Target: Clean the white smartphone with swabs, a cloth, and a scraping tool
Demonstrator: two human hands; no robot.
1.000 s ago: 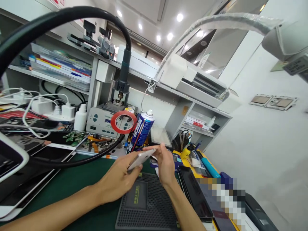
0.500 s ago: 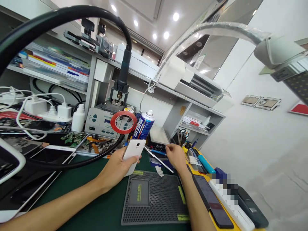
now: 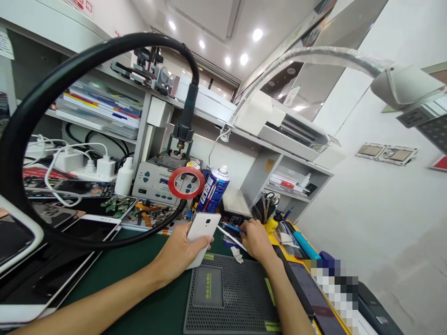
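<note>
My left hand (image 3: 181, 249) is wrapped round a white phone (image 3: 203, 232), its back with a small dark camera facing me, held upright above the green mat (image 3: 146, 288). To the right, my right hand (image 3: 256, 239) is closed at the end of a blue pen-like tool (image 3: 233, 227), near the black box with a light top (image 3: 236, 204). A white stick (image 3: 228, 236) and a crumpled white scrap (image 3: 236, 254) lie beside that hand. The dark perforated pad (image 3: 240, 288) lies below both hands.
A blue spray can (image 3: 213, 188) and red tape roll (image 3: 186, 183) stand behind the phone. A thick black hose (image 3: 21, 116) loops across the left, over tablets (image 3: 38, 274). Phones (image 3: 310, 293) lie on the right; a yellow bottle (image 3: 272, 224) stands near my right hand.
My right hand has moved slightly down and closed round the end of the blue tool. The camera view has shifted; my left hand keeps hold of the phone.
</note>
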